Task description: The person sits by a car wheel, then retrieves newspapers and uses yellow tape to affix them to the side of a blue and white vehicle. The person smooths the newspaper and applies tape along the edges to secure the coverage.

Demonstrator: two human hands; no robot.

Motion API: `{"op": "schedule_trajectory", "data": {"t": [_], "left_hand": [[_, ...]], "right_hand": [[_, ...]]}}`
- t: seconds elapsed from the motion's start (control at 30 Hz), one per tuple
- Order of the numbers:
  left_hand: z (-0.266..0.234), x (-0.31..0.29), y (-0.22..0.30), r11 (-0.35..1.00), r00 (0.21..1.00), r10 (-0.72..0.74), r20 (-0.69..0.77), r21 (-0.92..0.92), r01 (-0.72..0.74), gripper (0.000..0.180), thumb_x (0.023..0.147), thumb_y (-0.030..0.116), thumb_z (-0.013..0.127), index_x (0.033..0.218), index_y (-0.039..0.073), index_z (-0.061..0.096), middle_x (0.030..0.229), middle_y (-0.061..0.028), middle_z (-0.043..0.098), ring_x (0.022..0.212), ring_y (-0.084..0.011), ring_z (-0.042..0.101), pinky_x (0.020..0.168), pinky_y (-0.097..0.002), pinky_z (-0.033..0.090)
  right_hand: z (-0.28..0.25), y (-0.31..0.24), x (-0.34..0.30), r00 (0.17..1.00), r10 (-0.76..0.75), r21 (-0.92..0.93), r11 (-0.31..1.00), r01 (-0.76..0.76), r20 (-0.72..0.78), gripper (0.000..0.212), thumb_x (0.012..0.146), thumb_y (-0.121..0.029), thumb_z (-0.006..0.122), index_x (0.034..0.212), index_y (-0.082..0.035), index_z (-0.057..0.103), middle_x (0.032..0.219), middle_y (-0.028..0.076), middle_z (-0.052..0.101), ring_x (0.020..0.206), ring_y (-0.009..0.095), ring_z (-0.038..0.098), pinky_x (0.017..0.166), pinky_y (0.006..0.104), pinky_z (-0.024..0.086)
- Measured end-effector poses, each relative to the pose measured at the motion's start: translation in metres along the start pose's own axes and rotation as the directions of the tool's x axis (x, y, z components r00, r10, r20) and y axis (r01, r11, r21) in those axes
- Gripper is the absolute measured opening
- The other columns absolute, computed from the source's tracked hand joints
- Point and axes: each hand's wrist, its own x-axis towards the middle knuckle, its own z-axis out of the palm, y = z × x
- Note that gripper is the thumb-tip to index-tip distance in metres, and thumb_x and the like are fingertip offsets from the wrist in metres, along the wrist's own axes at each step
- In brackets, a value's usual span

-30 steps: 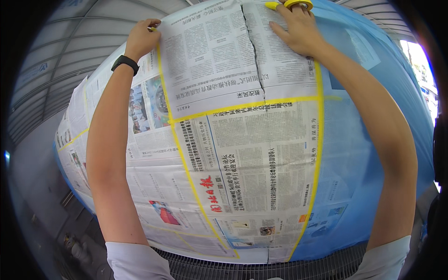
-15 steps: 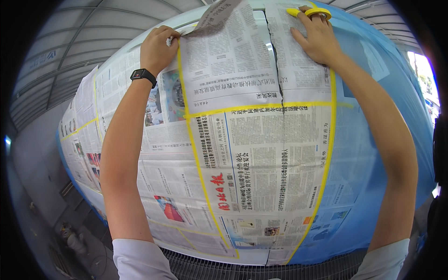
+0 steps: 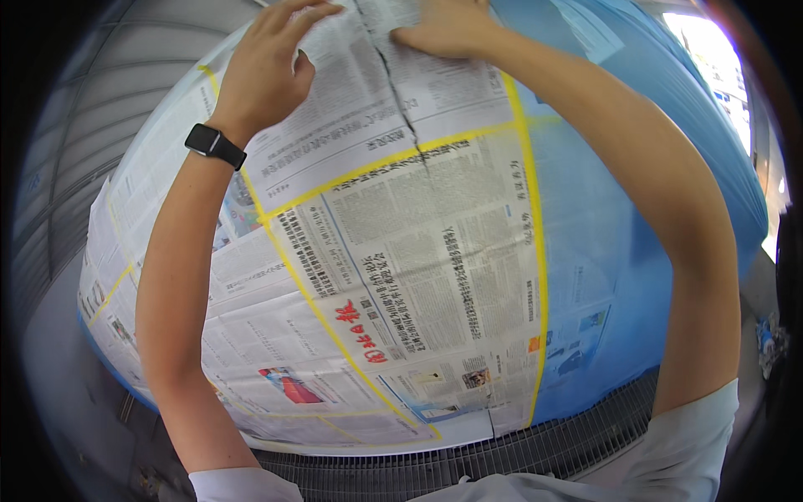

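Sheets of newspaper (image 3: 427, 226) cover a large curved surface in front of me, their joins run over with strips of yellow tape (image 3: 393, 167). My left hand (image 3: 269, 71), with a black watch (image 3: 215, 146) on its wrist, is over the upper sheet. Its fingers stretch toward the top edge of the picture, thumb apart, and hold nothing that I can see. My right hand (image 3: 447, 29) is on the same sheet, right of a dark, jagged tear line (image 3: 389, 79). Its thumb sticks out to the left, while the fingers are cut off by the picture's top edge.
Blue plastic film (image 3: 619, 201) drapes the right side of the curved surface. A dark floor grating (image 3: 577, 435) runs below its near edge. Ribbed panels (image 3: 125, 84) stand to the far left, and bright light comes through an opening (image 3: 711, 75) at the upper right.
My left hand has let go of the sheet's folded-up corner and opened. My right hand has shifted left and up in the picture; its yellow tape roll is out of view. The whole view has tilted.
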Motion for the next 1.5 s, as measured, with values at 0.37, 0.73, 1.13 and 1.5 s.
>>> {"op": "schedule_trajectory", "data": {"t": [0.37, 0.73, 1.13, 1.5], "left_hand": [[0.043, -0.026, 0.053, 0.940, 0.938, 0.339, 0.077, -0.078, -0.333, 0.041, 0.074, -0.001, 0.067, 0.113, 0.010, 0.068, 0.124, -0.0065, 0.063, 0.127, -0.0295, 0.056, 0.109, -0.0420, 0.047], [0.050, -0.052, 0.059, 0.911, 0.916, 0.383, -0.119, -0.116, -0.395, 0.019, 0.066, 0.001, 0.071, 0.082, 0.009, 0.064, 0.113, -0.0046, 0.064, 0.123, -0.0270, 0.058, 0.116, -0.0459, 0.040], [0.049, -0.086, 0.106, 0.928, 0.931, 0.365, -0.008, -0.080, -0.365, 0.045, 0.074, -0.003, 0.066, 0.116, 0.014, 0.067, 0.124, -0.0020, 0.068, 0.127, -0.0180, 0.059, 0.125, -0.0451, 0.029], [0.074, -0.111, 0.139, 0.842, 0.885, 0.451, -0.115, -0.274, -0.465, 0.020, 0.068, 0.000, 0.070, 0.083, 0.008, 0.060, 0.104, -0.0034, 0.063, 0.116, -0.0212, 0.061, 0.119, -0.0447, 0.036]], "right_hand": [[0.038, -0.029, -0.087, 0.995, 0.068, -0.104, 0.993, -0.059, 0.079, 0.091, 0.068, -0.026, 0.080, 0.147, -0.005, 0.040, 0.149, 0.031, 0.043, 0.138, 0.054, 0.037, 0.114, 0.0649, 0.022], [0.055, -0.022, -0.184, 0.994, 0.108, 0.012, 0.994, -0.107, -0.034, 0.092, 0.070, -0.028, 0.081, 0.145, 0.001, 0.037, 0.160, 0.030, 0.021, 0.147, 0.052, 0.019, 0.118, 0.0594, 0.017], [0.063, -0.024, -0.287, 0.977, 0.207, -0.015, 0.978, -0.206, 0.043, 0.086, 0.072, -0.030, 0.085, 0.138, 0.003, 0.040, 0.161, 0.028, 0.016, 0.148, 0.048, 0.016, 0.118, 0.0579, 0.018], [0.067, -0.035, -0.375, 0.937, 0.339, -0.036, 0.941, -0.337, 0.080, 0.085, 0.073, -0.033, 0.087, 0.133, 0.005, 0.041, 0.158, 0.031, 0.015, 0.145, 0.053, 0.018, 0.117, 0.0660, 0.015]]}}
